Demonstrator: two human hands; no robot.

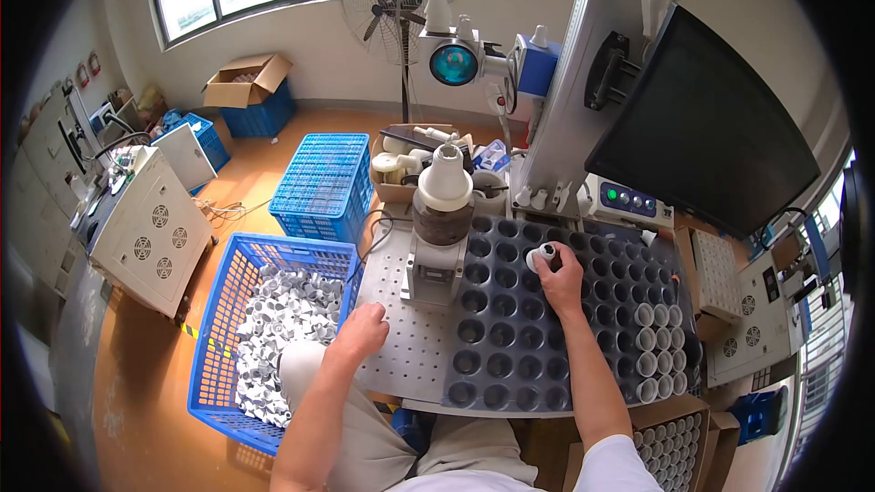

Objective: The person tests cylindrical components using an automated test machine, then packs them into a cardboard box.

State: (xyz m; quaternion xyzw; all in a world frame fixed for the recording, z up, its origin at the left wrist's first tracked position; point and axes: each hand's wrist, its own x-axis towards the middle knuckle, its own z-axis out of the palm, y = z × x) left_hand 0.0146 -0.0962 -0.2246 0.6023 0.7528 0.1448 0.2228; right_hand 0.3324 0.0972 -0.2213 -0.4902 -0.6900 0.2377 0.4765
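Pinched in the fingers of my right hand point(562, 278) is a small white plastic cap point(543, 256) with a dark opening. That hand is over the black tray point(483, 343), whose rows of round pockets fill the right part of the table. White cups point(645, 339) sit in pockets at its right end. My left hand point(363, 333) is curled closed by the left edge of the perforated metal plate point(410, 355); its fingertips are hidden. Behind it stands a fixture with a white cone-shaped part point(447, 180) on top. Many white plastic pieces point(287, 323) lie in the blue crate point(208, 346).
A lens head point(453, 65) hangs above the table, beside a metal column point(570, 82). The monitor point(711, 109) overhangs the tray's right side. A blue lidded crate point(319, 184) stands behind the open one. At lower right is a cardboard box point(652, 415) of white cups.
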